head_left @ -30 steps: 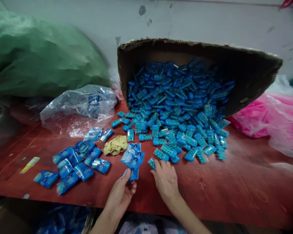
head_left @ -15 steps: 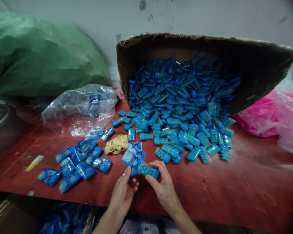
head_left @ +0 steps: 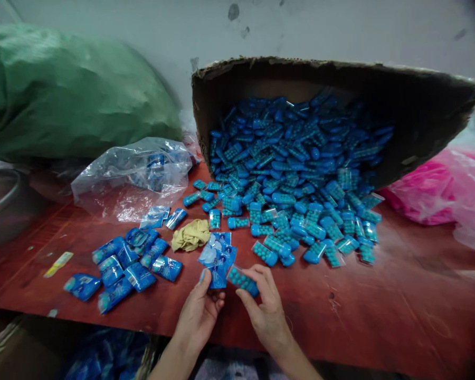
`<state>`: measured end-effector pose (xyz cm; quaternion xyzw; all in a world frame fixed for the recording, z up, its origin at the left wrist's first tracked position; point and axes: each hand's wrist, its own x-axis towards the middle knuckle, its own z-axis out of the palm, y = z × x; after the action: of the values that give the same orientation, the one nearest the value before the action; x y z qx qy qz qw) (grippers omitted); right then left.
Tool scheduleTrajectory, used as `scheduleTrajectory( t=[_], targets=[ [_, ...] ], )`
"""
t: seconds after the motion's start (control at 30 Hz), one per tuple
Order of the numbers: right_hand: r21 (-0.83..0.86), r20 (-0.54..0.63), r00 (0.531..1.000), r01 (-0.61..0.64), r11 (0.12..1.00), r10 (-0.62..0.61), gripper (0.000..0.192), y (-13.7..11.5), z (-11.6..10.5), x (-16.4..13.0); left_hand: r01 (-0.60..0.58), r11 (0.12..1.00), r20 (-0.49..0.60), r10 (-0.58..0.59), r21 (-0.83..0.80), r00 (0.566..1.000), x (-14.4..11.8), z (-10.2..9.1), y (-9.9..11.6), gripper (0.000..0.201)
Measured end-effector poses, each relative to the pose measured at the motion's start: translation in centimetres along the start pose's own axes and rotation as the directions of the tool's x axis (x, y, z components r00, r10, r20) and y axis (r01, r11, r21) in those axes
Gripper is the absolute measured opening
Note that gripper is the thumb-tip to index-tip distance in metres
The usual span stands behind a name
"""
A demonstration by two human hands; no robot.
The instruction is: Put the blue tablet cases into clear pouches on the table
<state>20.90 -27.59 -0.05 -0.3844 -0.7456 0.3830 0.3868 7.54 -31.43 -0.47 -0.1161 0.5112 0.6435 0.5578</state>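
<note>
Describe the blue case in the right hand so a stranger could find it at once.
Start at the tipped cardboard box spilling blue cases onto the red table. Come down to the near edge, where two hands meet. The blue case is pinched in the right hand, the only case lifted off the table, beside the flat pouch in the left hand.
</note>
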Motion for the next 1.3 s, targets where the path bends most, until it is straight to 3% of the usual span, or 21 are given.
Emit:
scheduleTrajectory(
  t=[0.13,0.27,0.33,0.43,0.53,0.6,0.7,0.8,0.87,0.9,0.93,1.0,1.07,1.1,1.17,1.3],
  targets=[
    [-0.023,-0.058,0.995,-0.085,0.996,0.084,0.024,0.9,0.1,0.4,-0.017,0.998,-0.003,0.018,0.058,1.0,0.0,-0.1,0.1,0.007],
    [-0.221,-0.027,0.993,-0.121,0.968,0.118,0.028,1.7,0.2,0.6,0.013,0.997,0.001,-0.013,0.076,1.0,0.2,-0.5,0.0,0.021],
    [-0.231,-0.037,0.988,-0.152,0.961,0.148,0.031,1.4,0.3,0.7,-0.008,0.994,0.034,0.005,0.106,0.999,0.3,-0.6,-0.2,0.024],
    [0.094,0.042,0.956,-0.292,0.952,0.289,0.036,0.4,0.7,1.3,-0.103,0.976,0.109,0.083,0.194,0.991,0.3,-0.6,-0.5,0.024],
    [0.456,0.256,0.88,-0.475,0.753,0.401,0.033,-0.2,1.8,2.2,-0.175,0.954,0.164,0.137,0.244,0.977,0.2,-0.4,-0.7,0.025],
    [0.57,0.298,0.852,-0.521,0.635,0.431,0.028,-0.2,2.6,2.6,-0.176,0.957,0.216,0.126,0.23,0.968,0.1,-0.4,-0.8,0.025],
    [0.621,0.242,0.861,-0.491,0.611,0.447,0.023,-0.2,3.3,2.5,-0.127,0.968,0.283,0.062,0.218,0.957,-0.1,-0.5,-0.8,0.023],
    [0.482,0.19,0.914,-0.406,0.777,0.359,0.018,-0.4,2.6,2.0,-0.078,0.978,0.228,0.033,0.193,0.973,0.0,-0.8,-0.8,0.023],
    [0.187,0.138,0.96,-0.266,0.946,0.243,0.02,-0.2,1.5,1.9,-0.039,0.988,0.18,0.012,0.151,0.984,0.0,-1.0,-0.7,0.023],
    [-0.023,0.114,0.975,-0.189,0.982,0.19,0.023,0.1,0.9,1.8,-0.019,0.991,0.165,-0.003,0.132,0.986,0.0,-1.1,-0.7,0.023],
    [-0.237,0.095,0.982,-0.135,0.962,0.161,0.026,0.4,0.4,1.8,0.0,0.993,0.154,-0.017,0.115,0.988,0.0,-1.2,-0.7,0.023],
    [-0.557,0.085,0.983,-0.088,0.826,0.162,0.031,1.1,-0.4,1.8,0.035,0.995,0.138,-0.048,0.092,0.989,0.0,-1.3,-0.6,0.022],
    [-0.696,0.098,0.976,-0.071,0.714,0.193,0.034,1.8,-0.6,1.8,0.08,0.994,0.112,-0.088,0.077,0.99,-0.2,-1.3,-0.4,0.02],
    [-0.71,0.109,0.974,-0.062,0.701,0.197,0.033,2.0,-0.7,1.7,0.104,0.992,0.095,-0.111,0.073,0.989,-0.2,-1.2,-0.4,0.019],
    [-0.651,0.129,0.974,-0.06,0.757,0.188,0.025,2.3,-0.8,1.7,0.152,0.986,0.057,-0.156,0.069,0.986,-0.4,-0.9,-0.3,0.019],
    [-0.234,0.143,0.976,-0.125,0.964,0.162,0.019,2.3,-1.1,1.8,0.148,0.985,-0.009,-0.148,0.088,0.989,-0.5,-0.3,-0.3,0.018]
  ],
)
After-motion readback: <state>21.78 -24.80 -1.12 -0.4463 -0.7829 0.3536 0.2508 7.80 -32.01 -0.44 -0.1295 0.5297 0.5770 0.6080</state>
